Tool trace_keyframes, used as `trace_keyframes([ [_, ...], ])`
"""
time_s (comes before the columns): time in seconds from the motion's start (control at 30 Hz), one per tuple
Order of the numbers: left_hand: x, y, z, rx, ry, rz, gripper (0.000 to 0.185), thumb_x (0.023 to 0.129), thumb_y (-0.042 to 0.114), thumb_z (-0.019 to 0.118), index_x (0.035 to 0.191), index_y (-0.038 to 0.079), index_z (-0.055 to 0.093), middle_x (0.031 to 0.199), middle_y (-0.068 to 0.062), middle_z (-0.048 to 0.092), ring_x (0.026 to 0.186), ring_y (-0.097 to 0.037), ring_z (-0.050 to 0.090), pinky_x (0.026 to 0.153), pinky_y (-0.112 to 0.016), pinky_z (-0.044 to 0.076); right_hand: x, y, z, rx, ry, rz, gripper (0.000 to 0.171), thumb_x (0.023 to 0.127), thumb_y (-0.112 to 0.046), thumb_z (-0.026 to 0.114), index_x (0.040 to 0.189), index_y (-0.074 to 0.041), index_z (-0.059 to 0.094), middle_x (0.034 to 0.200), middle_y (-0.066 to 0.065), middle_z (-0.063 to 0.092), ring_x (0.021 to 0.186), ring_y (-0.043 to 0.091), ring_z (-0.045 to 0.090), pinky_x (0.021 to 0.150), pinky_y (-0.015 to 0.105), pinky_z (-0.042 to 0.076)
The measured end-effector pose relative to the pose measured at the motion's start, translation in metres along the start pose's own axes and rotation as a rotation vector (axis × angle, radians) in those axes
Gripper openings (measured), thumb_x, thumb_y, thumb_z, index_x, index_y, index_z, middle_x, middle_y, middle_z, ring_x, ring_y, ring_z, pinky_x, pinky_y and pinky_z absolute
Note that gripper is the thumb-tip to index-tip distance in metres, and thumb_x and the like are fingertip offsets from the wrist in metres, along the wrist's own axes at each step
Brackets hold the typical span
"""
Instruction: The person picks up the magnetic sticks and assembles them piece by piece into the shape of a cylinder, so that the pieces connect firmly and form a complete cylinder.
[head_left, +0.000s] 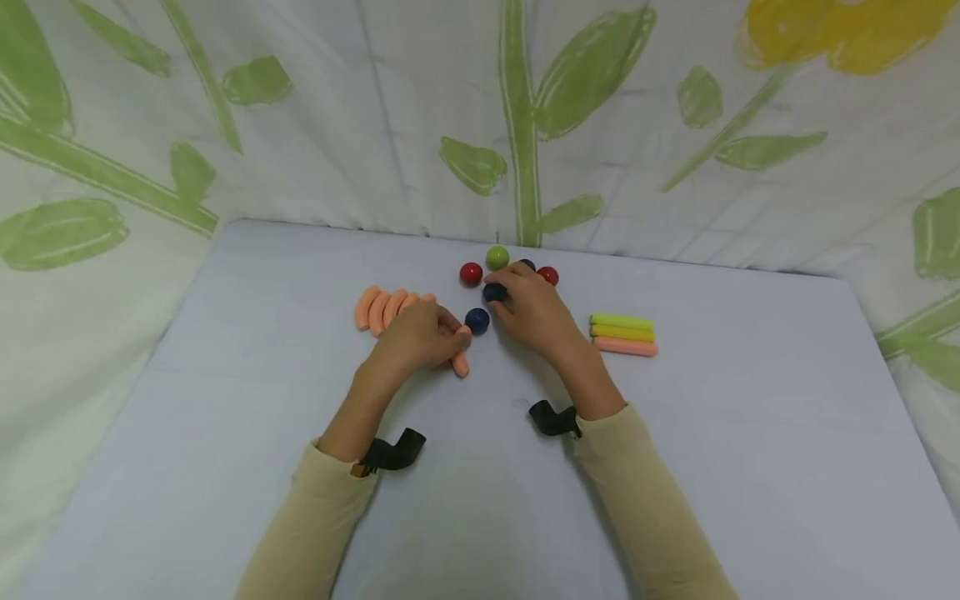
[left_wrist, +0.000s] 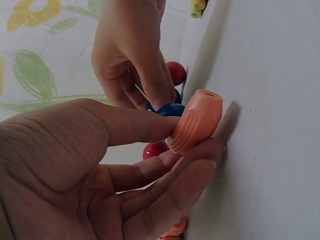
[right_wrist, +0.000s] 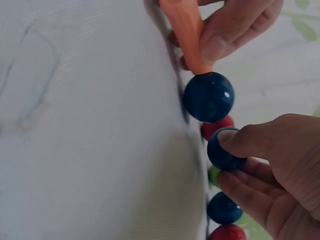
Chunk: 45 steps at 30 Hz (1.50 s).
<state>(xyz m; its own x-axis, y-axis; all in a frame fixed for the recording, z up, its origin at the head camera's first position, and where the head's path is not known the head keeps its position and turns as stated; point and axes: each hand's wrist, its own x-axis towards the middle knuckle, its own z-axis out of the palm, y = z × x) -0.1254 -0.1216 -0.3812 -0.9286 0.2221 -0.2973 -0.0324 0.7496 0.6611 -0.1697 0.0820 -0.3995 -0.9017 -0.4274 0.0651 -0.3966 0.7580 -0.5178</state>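
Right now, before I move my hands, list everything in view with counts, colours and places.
Blue balls: three, dark blue; one held in the right hand, one near the left hand, one behind the right hand
Red balls: two, red, either side of the green ball
Green ball: one, lime green, at the back
Held piece: one, orange, in the left hand
Curved pieces: several, partly hidden, orange, left of the balls
Sticks: three, lime, yellow and orange, at right
Table: one, white, underneath
Cloth: white, green leaves, yellow flower, behind
Wrist attachments: two, black, one per wrist
Sleeves: two, beige, lower middle
Hands: two, centre
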Motion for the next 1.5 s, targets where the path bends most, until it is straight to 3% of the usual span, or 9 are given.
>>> trace_keyframes([
  [0.27,0.006,0.001,0.019,-0.005,-0.04,0.043,0.026,0.099,0.027,0.066,0.108,0.006,0.078,0.081,-0.003,0.072,0.079,-0.016,0.065,0.072,-0.026,0.049,-0.03,0.015,-0.01,0.204,-0.008,0.025,0.036,0.097,-0.006,0.074,0.133,-0.002,0.069,0.128,0.016,0.067,0.118,0.029,0.07,0.102,0.042,0.061],
  [0.6,0.006,0.005,0.012,0.004,-0.049,0.013,0.025,0.101,0.026,0.064,0.11,0.007,0.078,0.077,-0.002,0.071,0.079,-0.016,0.065,0.071,-0.026,0.047,-0.069,0.02,-0.003,0.405,0.013,-0.023,0.036,0.095,-0.003,0.077,0.13,-0.006,0.07,0.126,0.012,0.07,0.116,0.028,0.072,0.098,0.04,0.062],
  [0.8,0.008,0.007,0.011,-0.006,-0.063,0.002,0.028,0.101,0.028,0.064,0.113,0.006,0.077,0.083,-0.002,0.074,0.082,-0.016,0.065,0.073,-0.027,0.048,-0.09,0.01,0.006,0.439,-0.039,-0.093,0.034,0.093,-0.003,0.079,0.126,-0.006,0.071,0.122,0.01,0.07,0.115,0.024,0.072,0.097,0.034,0.062],
  [0.93,0.009,0.007,0.013,-0.014,-0.07,0.003,0.027,0.101,0.027,0.064,0.113,0.007,0.078,0.078,-0.001,0.072,0.079,-0.014,0.065,0.071,-0.025,0.048,-0.095,0.005,0.012,0.469,-0.067,-0.124,0.033,0.093,-0.002,0.079,0.124,-0.005,0.07,0.122,0.01,0.07,0.116,0.023,0.07,0.097,0.033,0.062],
  [1.23,0.008,0.006,0.013,-0.039,-0.081,0.016,0.026,0.101,0.026,0.066,0.108,0.005,0.078,0.079,-0.004,0.078,0.078,-0.014,0.068,0.07,-0.025,0.05,-0.098,-0.001,0.02,0.502,-0.136,-0.128,0.03,0.094,-0.003,0.079,0.122,-0.005,0.069,0.122,0.01,0.069,0.113,0.021,0.07,0.1,0.032,0.061],
  [1.5,0.011,0.005,0.015,-0.035,-0.076,0.061,0.024,0.1,0.025,0.065,0.1,0.005,0.079,0.074,-0.005,0.076,0.069,-0.012,0.062,0.066,-0.025,0.046,-0.098,-0.002,0.02,0.462,-0.128,-0.13,0.03,0.093,-0.003,0.08,0.121,-0.006,0.07,0.123,0.008,0.07,0.116,0.021,0.069,0.101,0.032,0.06],
])
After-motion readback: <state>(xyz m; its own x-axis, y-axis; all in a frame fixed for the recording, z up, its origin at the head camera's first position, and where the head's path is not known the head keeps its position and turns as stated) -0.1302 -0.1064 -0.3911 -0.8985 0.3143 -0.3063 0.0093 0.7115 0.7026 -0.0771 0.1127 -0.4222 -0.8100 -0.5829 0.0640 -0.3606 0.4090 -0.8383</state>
